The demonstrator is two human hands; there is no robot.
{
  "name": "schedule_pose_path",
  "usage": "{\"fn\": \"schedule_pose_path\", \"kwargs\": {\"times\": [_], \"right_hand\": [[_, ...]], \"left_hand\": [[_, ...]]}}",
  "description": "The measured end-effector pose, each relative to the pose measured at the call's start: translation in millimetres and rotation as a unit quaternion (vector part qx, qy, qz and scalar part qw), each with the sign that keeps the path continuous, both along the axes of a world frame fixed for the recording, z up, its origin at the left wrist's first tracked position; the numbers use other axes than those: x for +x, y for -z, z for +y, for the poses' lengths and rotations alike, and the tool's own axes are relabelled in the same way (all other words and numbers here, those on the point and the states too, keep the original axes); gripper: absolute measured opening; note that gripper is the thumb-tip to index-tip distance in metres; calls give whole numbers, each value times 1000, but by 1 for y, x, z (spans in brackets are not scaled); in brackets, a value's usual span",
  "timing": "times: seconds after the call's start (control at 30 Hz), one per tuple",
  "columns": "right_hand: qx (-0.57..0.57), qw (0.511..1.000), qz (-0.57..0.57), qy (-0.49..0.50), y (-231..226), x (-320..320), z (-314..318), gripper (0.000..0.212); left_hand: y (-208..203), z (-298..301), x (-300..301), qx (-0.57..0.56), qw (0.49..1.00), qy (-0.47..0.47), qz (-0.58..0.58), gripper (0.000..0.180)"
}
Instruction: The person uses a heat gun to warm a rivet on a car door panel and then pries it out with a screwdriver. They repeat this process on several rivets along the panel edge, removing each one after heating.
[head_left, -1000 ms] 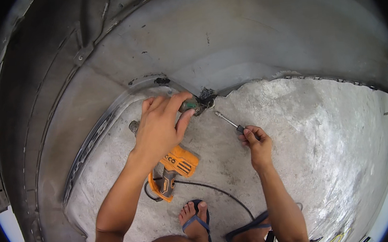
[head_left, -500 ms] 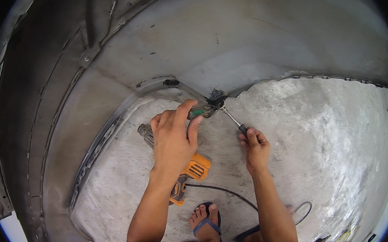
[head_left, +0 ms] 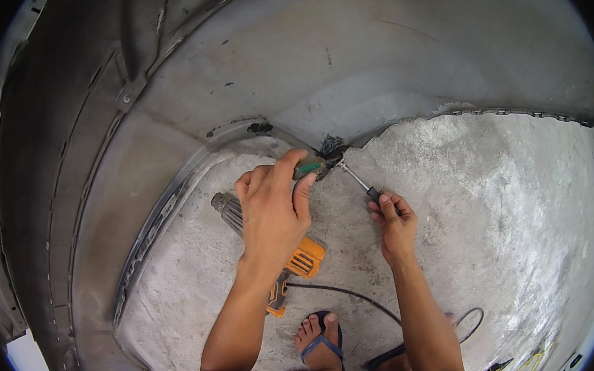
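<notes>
My left hand (head_left: 274,205) is closed on a clear-and-green handle (head_left: 310,167), gripped between thumb and fingers. The handle's far end meets the dark, grimy corner (head_left: 331,146) of a grey metal panel (head_left: 398,47); whatever tip it has is lost in the dark there. Lower and to the right, my right hand (head_left: 395,227) pinches the black grip of a tool with a thin metal shaft (head_left: 356,177). That shaft slants up and left, its bright end at the same corner, close beside the green handle. The exact contact there is too small to tell.
An orange-and-black heat gun (head_left: 304,258) lies on the concrete floor (head_left: 488,238), partly behind my left forearm. Its black cord (head_left: 350,293) runs right, behind my right forearm. My sandalled foot (head_left: 320,341) stands below. The curved panel edge (head_left: 148,235) sweeps down the left.
Both hands remain at the corner with their tools. The left hand and its green handle have shifted slightly right and up against the corner; the whole view has moved a little.
</notes>
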State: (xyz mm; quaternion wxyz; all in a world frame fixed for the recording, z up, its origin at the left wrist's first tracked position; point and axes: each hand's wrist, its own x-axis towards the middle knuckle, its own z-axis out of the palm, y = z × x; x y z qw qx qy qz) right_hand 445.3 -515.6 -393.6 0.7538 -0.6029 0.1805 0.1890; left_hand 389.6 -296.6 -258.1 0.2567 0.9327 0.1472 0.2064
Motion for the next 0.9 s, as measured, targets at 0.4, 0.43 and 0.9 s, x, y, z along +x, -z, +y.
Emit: {"fn": "schedule_pose_path", "kwargs": {"times": [0.4, 0.43, 0.9], "right_hand": [[-42, 998, -46, -28, -6, 5, -4, 25], [-42, 998, -44, -28, -6, 5, -4, 25], [-61, 995, -64, -41, -8, 9, -5, 24]], "left_hand": [[0, -4, -1, 29, 999, -14, -2, 30], [0, -4, -2, 33, 999, -17, -8, 30], [7, -4, -3, 40, 999, -7, 8, 29]]}}
